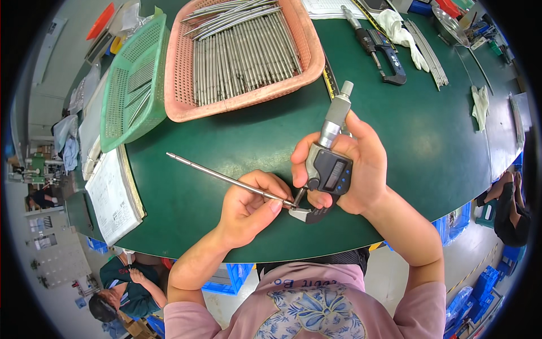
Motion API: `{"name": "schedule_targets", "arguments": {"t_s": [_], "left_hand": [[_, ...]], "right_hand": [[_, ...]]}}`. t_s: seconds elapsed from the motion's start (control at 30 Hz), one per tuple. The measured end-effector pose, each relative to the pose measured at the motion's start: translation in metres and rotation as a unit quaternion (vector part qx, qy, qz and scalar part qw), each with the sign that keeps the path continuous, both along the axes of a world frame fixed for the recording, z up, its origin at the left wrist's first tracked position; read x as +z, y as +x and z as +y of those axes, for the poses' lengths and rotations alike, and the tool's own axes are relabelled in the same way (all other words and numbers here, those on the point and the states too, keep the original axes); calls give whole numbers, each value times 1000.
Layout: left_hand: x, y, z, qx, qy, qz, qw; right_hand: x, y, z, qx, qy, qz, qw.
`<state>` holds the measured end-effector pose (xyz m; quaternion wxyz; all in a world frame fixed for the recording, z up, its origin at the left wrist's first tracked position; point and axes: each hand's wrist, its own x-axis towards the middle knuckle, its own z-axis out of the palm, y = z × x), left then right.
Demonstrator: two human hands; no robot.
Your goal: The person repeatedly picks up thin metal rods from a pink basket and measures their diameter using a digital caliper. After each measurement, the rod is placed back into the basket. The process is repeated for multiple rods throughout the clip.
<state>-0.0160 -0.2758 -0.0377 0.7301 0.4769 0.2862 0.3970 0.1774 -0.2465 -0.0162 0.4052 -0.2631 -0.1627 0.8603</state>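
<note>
Clearly two hands (248,206), one rod (226,179), one micrometer (329,169).

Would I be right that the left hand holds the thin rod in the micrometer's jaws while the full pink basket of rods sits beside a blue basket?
Not quite: the head view shows the second basket is green, not blue. The rest holds: the left hand feeds the rod into the micrometer, and the pink basket is full of rods.
</note>
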Motion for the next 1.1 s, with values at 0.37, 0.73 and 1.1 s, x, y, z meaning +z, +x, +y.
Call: {"name": "schedule_targets", "arguments": {"t_s": [0.37, 0.73, 1.1], "left_hand": [[0, 1, 0, 13, 3, 6, 1000], [0, 1, 0, 25, 2, 23, 999], [2, 2, -1, 15, -1, 19, 1000]], "right_hand": [[-1, 2, 0, 16, 11, -9, 1000], [-1, -3, -2, -8, 14, -34, 999], [0, -1, -1, 10, 3, -25, 1000]]}}
